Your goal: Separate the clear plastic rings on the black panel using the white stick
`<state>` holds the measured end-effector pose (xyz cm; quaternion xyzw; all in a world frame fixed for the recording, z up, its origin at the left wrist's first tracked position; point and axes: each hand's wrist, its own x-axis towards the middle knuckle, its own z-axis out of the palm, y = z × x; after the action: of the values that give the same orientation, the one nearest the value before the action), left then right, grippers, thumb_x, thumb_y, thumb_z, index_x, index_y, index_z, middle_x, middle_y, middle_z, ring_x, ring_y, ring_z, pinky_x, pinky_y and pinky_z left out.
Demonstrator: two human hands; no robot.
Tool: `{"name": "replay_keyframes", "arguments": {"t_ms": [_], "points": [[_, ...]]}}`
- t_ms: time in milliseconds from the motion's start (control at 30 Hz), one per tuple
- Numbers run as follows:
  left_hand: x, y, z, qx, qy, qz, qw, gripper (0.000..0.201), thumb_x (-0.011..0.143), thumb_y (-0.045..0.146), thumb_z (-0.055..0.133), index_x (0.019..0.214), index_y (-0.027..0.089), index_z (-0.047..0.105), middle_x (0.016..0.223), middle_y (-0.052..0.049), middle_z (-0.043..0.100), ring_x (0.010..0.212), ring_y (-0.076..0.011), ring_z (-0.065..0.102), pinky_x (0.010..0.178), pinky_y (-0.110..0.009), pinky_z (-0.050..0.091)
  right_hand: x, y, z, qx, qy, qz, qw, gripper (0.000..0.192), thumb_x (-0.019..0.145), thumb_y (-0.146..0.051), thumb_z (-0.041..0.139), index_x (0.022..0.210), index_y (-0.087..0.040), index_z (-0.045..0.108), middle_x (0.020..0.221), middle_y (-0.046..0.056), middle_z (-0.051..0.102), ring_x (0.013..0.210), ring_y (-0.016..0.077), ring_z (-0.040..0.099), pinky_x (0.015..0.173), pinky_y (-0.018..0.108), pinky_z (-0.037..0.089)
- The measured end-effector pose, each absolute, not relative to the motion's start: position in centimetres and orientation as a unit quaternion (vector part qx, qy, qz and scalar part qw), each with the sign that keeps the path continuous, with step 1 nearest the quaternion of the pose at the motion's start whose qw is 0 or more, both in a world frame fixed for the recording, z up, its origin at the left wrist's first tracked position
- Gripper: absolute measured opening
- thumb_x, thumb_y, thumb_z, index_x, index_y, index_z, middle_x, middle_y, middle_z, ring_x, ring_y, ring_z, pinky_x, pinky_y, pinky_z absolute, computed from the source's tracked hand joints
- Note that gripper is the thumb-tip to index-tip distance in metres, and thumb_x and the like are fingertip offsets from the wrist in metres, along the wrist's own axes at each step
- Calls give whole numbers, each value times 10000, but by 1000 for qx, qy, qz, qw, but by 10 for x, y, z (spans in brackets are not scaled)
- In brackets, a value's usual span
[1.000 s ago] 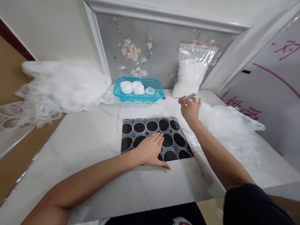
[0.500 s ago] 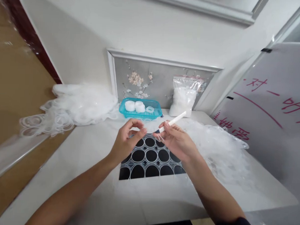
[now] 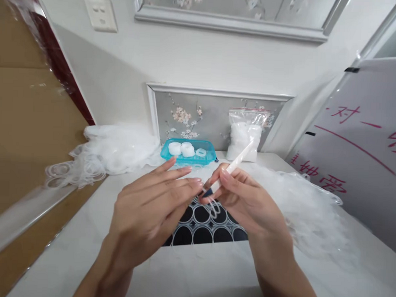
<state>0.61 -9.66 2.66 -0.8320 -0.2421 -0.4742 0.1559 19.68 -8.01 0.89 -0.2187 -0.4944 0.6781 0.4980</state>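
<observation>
My right hand (image 3: pixel 250 200) is closed around a slim white pen-shaped tool (image 3: pixel 239 162) with a dark blue end, tilted down to the left. Small thin white rings (image 3: pixel 214 209) dangle below that end, by the right fingertips. My left hand (image 3: pixel 150 212) has its fingers stretched out, the tips close to the blue end; its thumb is mostly hidden. I cannot tell whether the left fingertips touch the tool. Beneath both hands lies a dark sheet (image 3: pixel 201 235) patterned with black circles.
A blue tray (image 3: pixel 188 160) with white ring stacks (image 3: pixel 187 149) stands at the back. Beside it is a zip bag (image 3: pixel 245 139) of white material. Translucent rings are heaped at left (image 3: pixel 120 150) and right (image 3: pixel 313 209). A whiteboard (image 3: pixel 356 171) borders the right side.
My left hand has straightened its fingers and come closer to the tool's blue end. My right hand still holds the tool. The camera view has tilted upward.
</observation>
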Motion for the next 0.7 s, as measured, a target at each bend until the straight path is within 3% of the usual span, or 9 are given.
{"name": "replay_keyframes", "arguments": {"t_ms": [200, 367, 500, 700], "points": [[5, -95, 34, -848, -238, -439, 177, 225, 826, 106, 648, 1004, 243, 658, 903, 49, 733, 976, -174, 686, 1008, -437, 521, 196, -81, 10, -191, -493, 691, 493, 207, 821, -426, 687, 783, -222, 694, 757, -14, 667, 650, 147, 689, 747, 296, 523], [5, -93, 36, -850, -233, -431, 195, 172, 843, 115, 626, 923, 261, 671, 842, 56, 728, 966, -185, 689, 1001, -464, 519, 194, -78, 10, -169, -500, 704, 474, 229, 853, -436, 646, 793, -217, 678, 724, -8, 672, 703, 164, 692, 776, 326, 530], [2, -93, 36, -821, -233, -452, 259, 182, 816, 99, 653, 919, 248, 672, 865, 52, 735, 959, -193, 695, 1004, -463, 519, 197, -81, 12, -142, -527, 711, 444, 247, 886, -429, 607, 784, -213, 672, 743, 13, 690, 818, 185, 694, 832, 362, 520], [-5, -93, 36, -820, -225, -447, 278, 234, 776, 73, 681, 931, 248, 675, 910, 41, 745, 961, -213, 700, 1011, -467, 520, 198, -88, 15, -127, -521, 728, 427, 247, 894, -407, 607, 794, -189, 665, 772, 21, 703, 781, 172, 703, 794, 345, 538]]}}
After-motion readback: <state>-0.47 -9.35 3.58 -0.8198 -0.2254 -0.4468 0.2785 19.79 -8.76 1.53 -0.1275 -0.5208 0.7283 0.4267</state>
